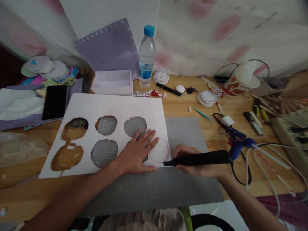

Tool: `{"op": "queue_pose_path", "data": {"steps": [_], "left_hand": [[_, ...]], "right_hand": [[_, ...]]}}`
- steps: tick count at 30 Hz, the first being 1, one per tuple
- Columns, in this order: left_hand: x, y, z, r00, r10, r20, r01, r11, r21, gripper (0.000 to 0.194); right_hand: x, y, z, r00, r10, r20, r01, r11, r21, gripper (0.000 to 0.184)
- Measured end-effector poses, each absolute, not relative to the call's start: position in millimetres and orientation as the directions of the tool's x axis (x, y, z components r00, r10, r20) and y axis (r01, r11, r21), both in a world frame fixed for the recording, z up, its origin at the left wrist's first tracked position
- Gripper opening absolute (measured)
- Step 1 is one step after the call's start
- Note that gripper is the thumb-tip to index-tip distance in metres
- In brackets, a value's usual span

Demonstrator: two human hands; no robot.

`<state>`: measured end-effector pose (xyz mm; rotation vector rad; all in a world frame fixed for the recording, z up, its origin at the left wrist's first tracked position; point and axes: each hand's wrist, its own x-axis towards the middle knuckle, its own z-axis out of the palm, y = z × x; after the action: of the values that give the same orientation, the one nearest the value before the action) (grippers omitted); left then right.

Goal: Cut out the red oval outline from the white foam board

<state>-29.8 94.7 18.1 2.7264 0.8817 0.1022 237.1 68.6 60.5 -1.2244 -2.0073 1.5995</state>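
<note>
A white board [84,106] with several round holes cut through it lies partly on a grey cutting mat [183,138]. My left hand [138,149] presses flat on the board with fingers spread, covering part of a hole. Right of its fingertips a red pencil-thin circle [167,149] is drawn on the white surface. My right hand [190,160] is closed around a long black utility knife [202,158]. The dark tip of the knife meets the board's right edge, just below the red circle.
Behind the board stand a white open box [113,83] and a water bottle [146,57]. A phone [55,102] lies at left. To the right are a blue glue gun [240,141] with its cord, blue tweezers [203,115] and a paper tub [240,84].
</note>
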Motion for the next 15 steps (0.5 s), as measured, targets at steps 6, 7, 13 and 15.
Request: {"op": "queue_pose_path", "data": {"steps": [6, 7, 13, 15], "left_hand": [[-30.4, 95.3, 16.9, 0.811, 0.585, -0.017, 0.563, -0.773, 0.291, 0.095], [-30.6, 95.5, 16.6, 0.813, 0.583, -0.018, 0.562, -0.774, 0.292, 0.096], [-31.4, 96.9, 16.0, 0.814, 0.58, -0.023, 0.559, -0.772, 0.304, 0.096], [-31.3, 96.8, 16.5, 0.814, 0.58, -0.035, 0.562, -0.77, 0.301, 0.096]], "right_hand": [[236.6, 76.0, 54.5, -0.627, 0.745, -0.225, 0.424, 0.085, -0.902, 0.013], [237.5, 77.0, 53.8, -0.637, 0.739, -0.22, 0.431, 0.105, -0.896, 0.012], [243.2, 89.1, 52.5, -0.71, 0.666, -0.23, 0.439, 0.163, -0.883, 0.013], [244.1, 94.9, 52.7, -0.738, 0.638, -0.221, 0.41, 0.163, -0.897, 0.013]]}}
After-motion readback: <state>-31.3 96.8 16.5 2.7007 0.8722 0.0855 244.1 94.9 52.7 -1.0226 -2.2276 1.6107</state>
